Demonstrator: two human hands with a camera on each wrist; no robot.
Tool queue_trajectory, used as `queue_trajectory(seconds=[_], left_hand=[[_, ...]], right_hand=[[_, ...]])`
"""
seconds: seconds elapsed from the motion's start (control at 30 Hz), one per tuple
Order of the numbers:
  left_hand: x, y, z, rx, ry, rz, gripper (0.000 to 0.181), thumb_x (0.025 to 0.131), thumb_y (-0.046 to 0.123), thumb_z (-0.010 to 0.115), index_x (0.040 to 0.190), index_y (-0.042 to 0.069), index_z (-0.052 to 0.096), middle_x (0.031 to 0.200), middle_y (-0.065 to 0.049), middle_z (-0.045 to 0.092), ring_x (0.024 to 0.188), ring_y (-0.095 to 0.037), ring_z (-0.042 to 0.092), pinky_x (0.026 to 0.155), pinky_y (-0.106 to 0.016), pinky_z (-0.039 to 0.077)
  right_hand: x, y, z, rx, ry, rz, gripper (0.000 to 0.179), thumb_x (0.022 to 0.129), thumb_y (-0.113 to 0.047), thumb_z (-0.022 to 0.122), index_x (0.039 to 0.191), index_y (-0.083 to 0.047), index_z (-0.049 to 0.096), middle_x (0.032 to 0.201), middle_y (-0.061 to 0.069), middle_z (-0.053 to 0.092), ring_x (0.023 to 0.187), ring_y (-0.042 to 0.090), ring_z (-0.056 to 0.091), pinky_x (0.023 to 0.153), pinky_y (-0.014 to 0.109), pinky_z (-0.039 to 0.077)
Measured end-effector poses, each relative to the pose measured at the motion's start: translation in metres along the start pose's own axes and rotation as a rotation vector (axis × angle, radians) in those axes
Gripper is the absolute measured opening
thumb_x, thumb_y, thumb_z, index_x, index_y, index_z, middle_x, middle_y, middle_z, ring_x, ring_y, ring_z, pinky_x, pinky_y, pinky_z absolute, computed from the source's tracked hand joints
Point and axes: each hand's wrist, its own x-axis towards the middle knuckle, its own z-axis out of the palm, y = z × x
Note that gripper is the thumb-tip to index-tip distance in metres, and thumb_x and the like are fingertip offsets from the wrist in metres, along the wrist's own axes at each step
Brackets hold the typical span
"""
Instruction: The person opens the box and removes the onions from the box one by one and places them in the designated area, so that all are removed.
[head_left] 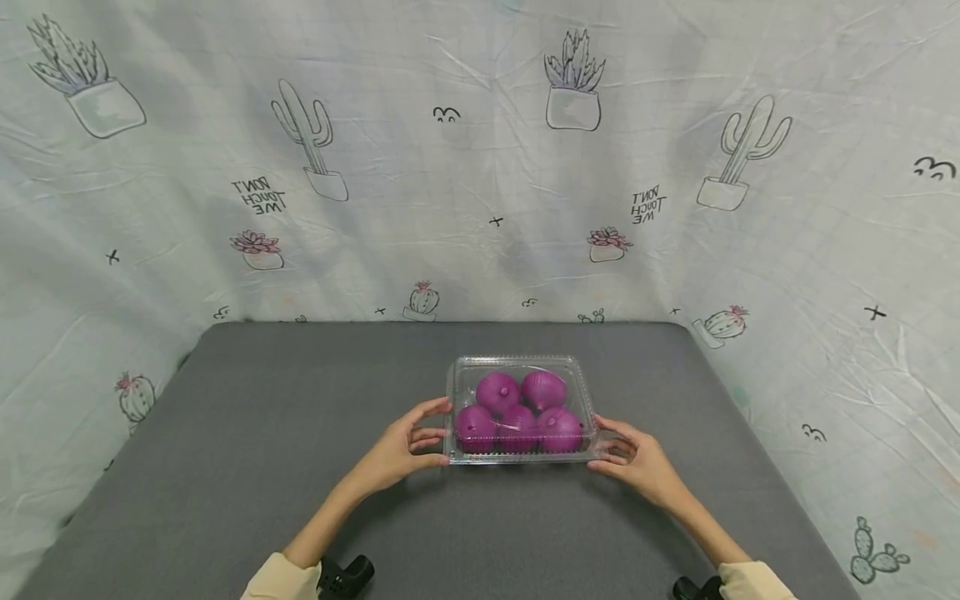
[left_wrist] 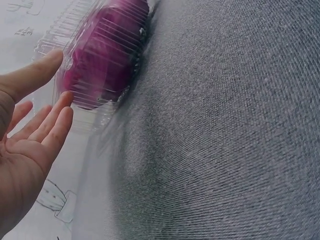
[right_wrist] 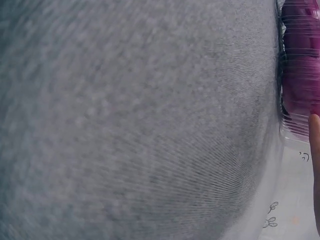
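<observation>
A clear plastic clamshell box point(head_left: 461, 365) with its lid down sits on the grey table, holding several purple onions point(head_left: 498, 392). At its left side is my left hand point(head_left: 397, 446), fingers spread and fairly straight, fingertips at the box's edge. The left wrist view shows this thumb point(left_wrist: 42, 72) beside the ribbed plastic wall, the other fingers pointing toward it. My right hand point(head_left: 641, 462) is at the box's right side, fingertips and thumb near the front right corner. Only one finger point(right_wrist: 315, 150) of it appears in the right wrist view, close to the box.
The grey table surface point(head_left: 300, 383) extends around the box. Behind and at both sides hangs a pale curtain point(head_left: 480, 167) printed with cacti and mirrored lettering. Black straps with dark devices point(head_left: 347, 577) are on both wrists.
</observation>
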Motion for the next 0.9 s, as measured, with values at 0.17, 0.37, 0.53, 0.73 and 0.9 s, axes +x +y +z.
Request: queue_trajectory(seconds=[0.17, 0.37, 0.53, 0.73, 0.9], left_hand=[[-0.0001, -0.0012, 0.0011, 0.0, 0.0, 0.001, 0.081, 0.079, -0.001, 0.076, 0.146, 0.0, 0.031, 0.145, -0.022, 0.038, 0.117, -0.035, 0.055, 0.096, -0.035, 0.047], [-0.0004, -0.0007, 0.0018, -0.004, 0.007, -0.004, 0.081, 0.079, 0.0, 0.076, 0.146, 0.001, 0.032, 0.145, -0.021, 0.038, 0.117, -0.035, 0.055, 0.096, -0.035, 0.047], [0.0003, -0.0012, 0.0016, -0.014, 0.013, -0.004, 0.081, 0.078, -0.001, 0.076, 0.146, 0.001, 0.031, 0.144, -0.022, 0.038, 0.117, -0.036, 0.055, 0.095, -0.034, 0.047], [0.0001, -0.0028, 0.0026, -0.042, 0.017, 0.003, 0.082, 0.077, -0.003, 0.076, 0.146, 0.0, 0.031, 0.145, -0.023, 0.037, 0.117, -0.038, 0.055, 0.094, -0.034, 0.048], [-0.0007, -0.0019, 0.0055, -0.08, 0.045, -0.037, 0.082, 0.077, -0.001, 0.077, 0.145, 0.0, 0.031, 0.149, -0.025, 0.028, 0.117, -0.04, 0.054, 0.092, -0.037, 0.049]], right_hand=[[-0.0002, -0.0002, 0.0002, -0.049, 0.022, -0.068, 0.062, 0.071, 0.009, 0.078, 0.126, 0.015, 0.052, 0.131, 0.032, 0.045, 0.095, 0.009, 0.063, 0.078, 0.024, 0.054], [-0.0003, 0.0013, 0.0007, 0.01, 0.034, -0.092, 0.064, 0.069, 0.013, 0.077, 0.127, 0.017, 0.05, 0.129, 0.036, 0.044, 0.1, 0.007, 0.062, 0.08, 0.026, 0.054], [-0.0003, 0.0037, 0.0001, 0.072, 0.027, -0.078, 0.063, 0.07, 0.015, 0.076, 0.126, 0.019, 0.048, 0.126, 0.035, 0.043, 0.103, 0.005, 0.061, 0.081, 0.027, 0.053], [-0.0016, 0.0056, -0.0009, 0.175, 0.017, -0.092, 0.061, 0.072, 0.015, 0.074, 0.126, 0.021, 0.047, 0.124, 0.018, 0.052, 0.099, 0.009, 0.063, 0.08, 0.027, 0.054], [-0.0023, 0.0084, -0.0024, 0.274, -0.014, -0.078, 0.06, 0.078, 0.016, 0.068, 0.13, 0.021, 0.04, 0.122, 0.004, 0.058, 0.095, 0.011, 0.065, 0.077, 0.026, 0.055]])
